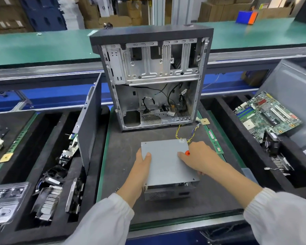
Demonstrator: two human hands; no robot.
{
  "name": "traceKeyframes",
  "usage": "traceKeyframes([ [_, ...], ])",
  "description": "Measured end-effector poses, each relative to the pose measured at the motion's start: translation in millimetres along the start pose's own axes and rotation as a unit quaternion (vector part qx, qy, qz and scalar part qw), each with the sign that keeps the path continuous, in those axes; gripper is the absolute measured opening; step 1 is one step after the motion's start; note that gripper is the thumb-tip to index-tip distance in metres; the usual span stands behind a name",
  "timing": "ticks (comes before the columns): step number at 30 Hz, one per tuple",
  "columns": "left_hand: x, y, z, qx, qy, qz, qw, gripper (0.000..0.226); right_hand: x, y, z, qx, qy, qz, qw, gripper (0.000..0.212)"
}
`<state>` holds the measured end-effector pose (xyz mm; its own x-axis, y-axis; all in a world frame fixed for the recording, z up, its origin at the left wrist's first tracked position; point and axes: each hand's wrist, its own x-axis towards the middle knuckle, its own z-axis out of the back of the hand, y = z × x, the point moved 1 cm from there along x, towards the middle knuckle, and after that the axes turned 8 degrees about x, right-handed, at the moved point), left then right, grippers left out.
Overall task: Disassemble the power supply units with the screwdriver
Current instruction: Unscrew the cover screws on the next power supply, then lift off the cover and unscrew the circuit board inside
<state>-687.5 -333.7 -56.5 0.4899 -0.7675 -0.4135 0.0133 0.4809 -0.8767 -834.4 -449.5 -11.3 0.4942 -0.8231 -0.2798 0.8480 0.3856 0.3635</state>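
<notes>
A long green-topped conveyor bench [42,45] runs across the back, and in front of it a dark foam work mat [124,138] carries an open, stripped grey-and-black steel computer tower case [152,76], standing upright with loose black cables hanging inside its lower bay. Leaning to the left of the case is its detached dark grey side panel [88,124]; off to the right a green motherboard [267,115] rests in a foam tray. The task's object, a boxy grey sheet-metal power supply unit [168,161], sits on the mat just in front of the case, its flat lid plate facing up, its vented end towards the person and a bundle of yellow and black wires trailing from its far corner. The left hand [141,167] clasps the near-left edge, thumb pressed flat on the lid and fingers wrapped under the side. The right hand [200,160] lies over the right edge, fingers spread on the plate while holding an orange-handled screwdriver [187,153], of which only the butt of the handle shows. A thin green memory stick [215,141] lies just beside the unit on the right. The unit looks stiff, fairly heavy and smooth-skinned, with sharp folded edges, so it is best gripped by its opposite side walls rather than by the thin lid or wires, which would likely flex or pull free.
</notes>
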Motion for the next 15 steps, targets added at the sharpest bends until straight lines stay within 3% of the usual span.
traceKeyframes([
  [11,-2.1,-23.7,16.4,-0.018,-0.008,-0.007,1.000,0.039,-5.0,15.5,23.8,-0.001,-0.106,0.017,0.994,0.052],
  [15,1.0,-52.0,37.5,-0.019,-0.023,-0.065,0.997,0.043,-14.0,27.4,45.2,0.069,-0.079,0.073,0.992,0.065],
])
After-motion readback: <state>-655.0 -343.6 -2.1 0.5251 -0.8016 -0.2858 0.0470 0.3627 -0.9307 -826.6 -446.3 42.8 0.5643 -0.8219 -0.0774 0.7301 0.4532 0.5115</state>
